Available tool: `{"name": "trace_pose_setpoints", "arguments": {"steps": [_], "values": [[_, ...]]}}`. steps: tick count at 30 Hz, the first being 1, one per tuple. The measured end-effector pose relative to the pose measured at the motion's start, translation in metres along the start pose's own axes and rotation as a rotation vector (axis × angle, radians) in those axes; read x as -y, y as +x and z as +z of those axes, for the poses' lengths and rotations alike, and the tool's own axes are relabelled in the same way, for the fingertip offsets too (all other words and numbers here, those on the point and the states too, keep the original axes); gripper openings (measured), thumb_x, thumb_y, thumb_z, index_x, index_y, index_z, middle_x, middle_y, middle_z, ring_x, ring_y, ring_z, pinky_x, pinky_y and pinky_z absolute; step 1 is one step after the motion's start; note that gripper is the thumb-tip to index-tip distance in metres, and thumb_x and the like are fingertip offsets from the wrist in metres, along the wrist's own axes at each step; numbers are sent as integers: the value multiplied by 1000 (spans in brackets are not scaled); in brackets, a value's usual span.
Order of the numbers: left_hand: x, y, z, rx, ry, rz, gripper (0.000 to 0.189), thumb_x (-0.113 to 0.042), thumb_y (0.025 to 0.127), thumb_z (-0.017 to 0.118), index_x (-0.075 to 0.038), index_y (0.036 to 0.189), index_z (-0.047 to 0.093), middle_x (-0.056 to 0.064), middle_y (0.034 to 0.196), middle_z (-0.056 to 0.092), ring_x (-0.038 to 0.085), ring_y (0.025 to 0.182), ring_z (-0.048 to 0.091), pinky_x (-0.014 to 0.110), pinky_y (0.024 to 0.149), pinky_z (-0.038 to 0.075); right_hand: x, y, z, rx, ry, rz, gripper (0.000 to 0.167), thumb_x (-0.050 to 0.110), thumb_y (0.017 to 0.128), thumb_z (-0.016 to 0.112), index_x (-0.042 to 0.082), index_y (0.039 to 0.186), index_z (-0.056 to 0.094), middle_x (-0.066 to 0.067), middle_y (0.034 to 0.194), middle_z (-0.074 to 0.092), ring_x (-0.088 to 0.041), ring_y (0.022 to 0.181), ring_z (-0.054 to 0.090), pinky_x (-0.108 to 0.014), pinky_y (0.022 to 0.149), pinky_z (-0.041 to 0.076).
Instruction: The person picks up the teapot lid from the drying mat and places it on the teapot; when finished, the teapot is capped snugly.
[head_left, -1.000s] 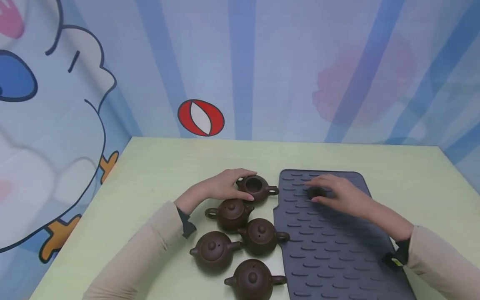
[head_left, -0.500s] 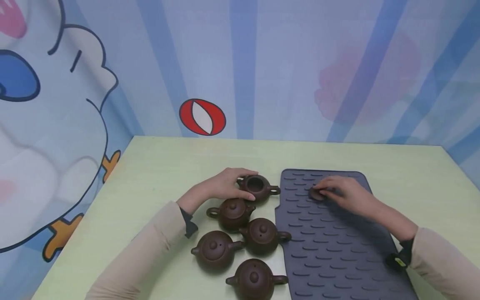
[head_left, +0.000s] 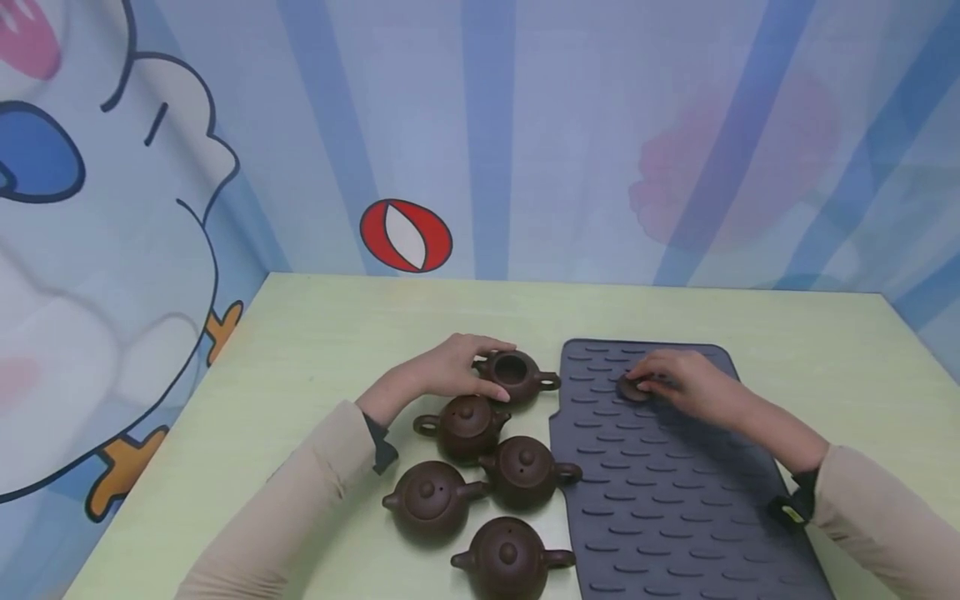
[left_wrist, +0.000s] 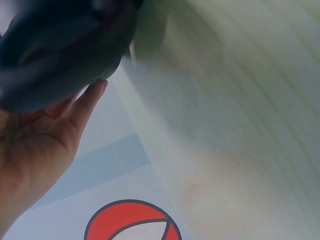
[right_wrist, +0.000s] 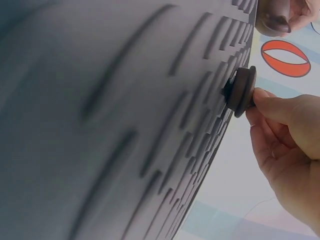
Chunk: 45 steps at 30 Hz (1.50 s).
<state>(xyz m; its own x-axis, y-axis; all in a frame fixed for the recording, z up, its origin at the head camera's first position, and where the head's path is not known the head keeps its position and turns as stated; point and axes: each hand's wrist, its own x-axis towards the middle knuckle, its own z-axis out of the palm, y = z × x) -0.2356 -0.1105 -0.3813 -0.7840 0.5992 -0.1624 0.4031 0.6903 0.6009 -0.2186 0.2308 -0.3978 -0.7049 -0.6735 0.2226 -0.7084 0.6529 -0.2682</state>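
My left hand (head_left: 450, 368) holds a dark brown teapot (head_left: 521, 393), thumb and fingers round its spout side. That pot has no lid on, and its round mouth faces up. Over the far part of the grey ridged mat (head_left: 645, 467), my right hand (head_left: 697, 387) pinches a small round teapot lid (head_left: 632, 388). In the right wrist view the lid (right_wrist: 241, 91) sits right at the mat's ridges, thumb and fingers at its top. A blurred dark teapot (left_wrist: 60, 55) covers part of the left hand (left_wrist: 45, 145) in the left wrist view.
Several lidded teapots stand nearer the person: one (head_left: 467, 429) close by the left hand, another (head_left: 522, 472) with its handle over the mat's edge, one (head_left: 429, 502) at the left and one (head_left: 507, 560) at the front. A printed backdrop (head_left: 570, 167) rises behind the table (head_left: 337, 317).
The lid, darker and more enclosed by the fingers a second ago, now shows its top, low over the mat. The right hand has shifted slightly right. The left hand keeps its hold.
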Motion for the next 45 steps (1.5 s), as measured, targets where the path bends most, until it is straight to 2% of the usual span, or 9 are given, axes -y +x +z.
{"name": "trace_pose_setpoints", "arguments": {"steps": [6,15,23,27,36,40,45], "values": [[0,0,0,11,12,-10,73,-34,76,77,-14,139,46,6,136,51,25,126,46,40,100,43,6,3,-2,3,13,24,20,1,83,67,7,102,69,-6,97,67,-21,86,64,-33,71,54],[-3,3,-2,11,33,-13,72,-33,76,78,-14,138,47,6,135,51,25,127,46,40,99,44,14,15,-9,3,26,-8,20,2,83,67,8,103,68,-3,97,65,-16,84,63,-31,67,52],[1,4,-3,12,40,-14,72,-34,75,79,-15,137,48,5,135,52,25,126,47,39,98,44,29,37,-12,32,43,-35,21,3,85,65,8,106,67,-3,98,64,-15,84,62,-30,69,52],[1,5,-2,9,37,0,73,-35,74,79,-14,137,48,5,134,53,26,126,47,39,98,44,34,48,-12,22,49,-60,22,3,86,64,7,107,66,-4,99,63,-16,84,62,-30,69,52],[0,8,-5,16,43,-14,72,-36,74,79,-15,136,49,5,134,53,24,124,49,37,97,45,54,80,-10,9,107,-126,20,4,87,64,6,107,66,-5,101,64,-15,85,63,-30,71,53],[-2,9,-6,26,50,-3,72,-35,74,79,-13,136,49,6,133,54,24,122,50,36,96,46,65,89,-10,7,119,-147,20,5,86,65,7,106,67,-5,101,64,-17,89,63,-32,74,53],[-4,9,-7,42,45,-9,73,-34,74,79,-11,136,48,6,132,54,23,122,51,35,97,45,72,98,-4,21,96,-205,19,5,85,66,8,104,67,-4,100,64,-16,90,62,-27,74,52]]}}
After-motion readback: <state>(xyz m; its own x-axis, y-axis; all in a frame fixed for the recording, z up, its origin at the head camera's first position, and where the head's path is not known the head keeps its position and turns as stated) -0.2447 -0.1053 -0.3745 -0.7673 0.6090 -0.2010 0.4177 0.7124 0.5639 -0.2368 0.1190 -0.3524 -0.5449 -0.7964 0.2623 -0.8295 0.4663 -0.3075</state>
